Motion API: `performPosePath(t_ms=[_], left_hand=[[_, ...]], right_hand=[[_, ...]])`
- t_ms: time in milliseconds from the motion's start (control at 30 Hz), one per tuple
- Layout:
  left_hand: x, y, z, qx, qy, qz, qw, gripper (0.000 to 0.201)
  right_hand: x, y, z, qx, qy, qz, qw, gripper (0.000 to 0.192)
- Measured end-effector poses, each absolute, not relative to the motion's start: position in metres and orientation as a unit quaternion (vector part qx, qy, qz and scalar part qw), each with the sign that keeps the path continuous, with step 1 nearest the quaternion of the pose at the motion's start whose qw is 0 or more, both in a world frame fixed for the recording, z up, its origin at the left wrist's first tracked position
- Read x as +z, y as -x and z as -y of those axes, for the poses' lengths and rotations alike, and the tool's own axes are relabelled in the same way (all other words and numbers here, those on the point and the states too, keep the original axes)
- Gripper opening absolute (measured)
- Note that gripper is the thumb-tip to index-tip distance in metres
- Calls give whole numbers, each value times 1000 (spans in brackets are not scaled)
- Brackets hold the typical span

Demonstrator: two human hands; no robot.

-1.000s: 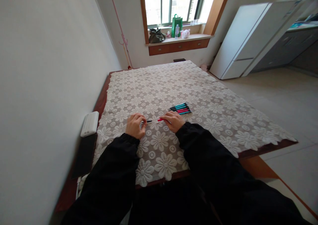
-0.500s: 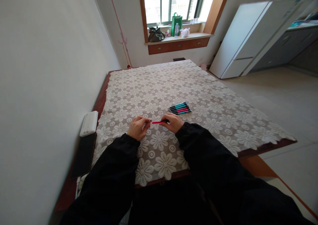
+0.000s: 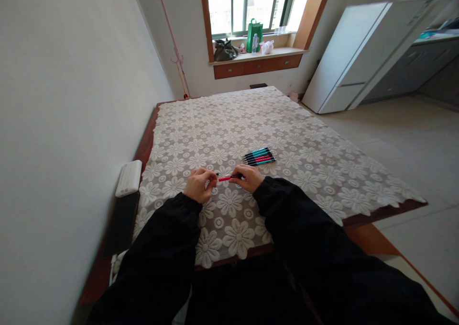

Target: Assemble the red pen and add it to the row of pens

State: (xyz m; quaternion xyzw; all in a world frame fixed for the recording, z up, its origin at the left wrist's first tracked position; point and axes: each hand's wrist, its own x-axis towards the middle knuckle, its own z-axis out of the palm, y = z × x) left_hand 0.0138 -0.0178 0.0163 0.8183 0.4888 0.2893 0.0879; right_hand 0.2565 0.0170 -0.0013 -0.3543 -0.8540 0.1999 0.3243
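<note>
Over the near part of the table, my right hand (image 3: 250, 178) is closed around the black end of a pen (image 3: 224, 178), whose red barrel points left. My left hand (image 3: 201, 184) is closed in a pinch just left of the barrel's free end. A small black piece (image 3: 217, 173) shows at its fingertips, too small to make out fully. Whether the left fingers touch the barrel is hard to see. Beyond my right hand lies a row of several pens (image 3: 258, 156), teal and red with black ends, side by side on the flowered lace tablecloth (image 3: 229, 203).
At the table's left edge, by the wall, are a white power bank (image 3: 128, 178) and a flat black object (image 3: 122, 225) with a white cable. Bags and a bottle stand on the windowsill (image 3: 276, 53). A white fridge (image 3: 344, 57) is at the right.
The red barrel's free end has dropped slightly toward me, and the small black piece at my left fingertips now appears apart from it. The row of pens has not moved.
</note>
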Motion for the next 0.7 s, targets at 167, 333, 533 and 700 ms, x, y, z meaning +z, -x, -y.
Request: performPosePath(t_ms=[167, 333, 533, 700], left_hand=[[13, -14, 15, 304, -817, -479, 100, 3], [15, -15, 16, 284, -818, -491, 95, 5], [15, -11, 14, 272, -777, -564, 67, 7], [15, -5, 12, 250, -788, -563, 19, 5]], right_hand=[[0, -257, -17, 183, 343, 871, 299, 14], [2, -256, -16, 159, 352, 877, 285, 8], [4, -263, -22, 125, 401, 861, 287, 8], [3, -265, -23, 113, 452, 844, 264, 19]])
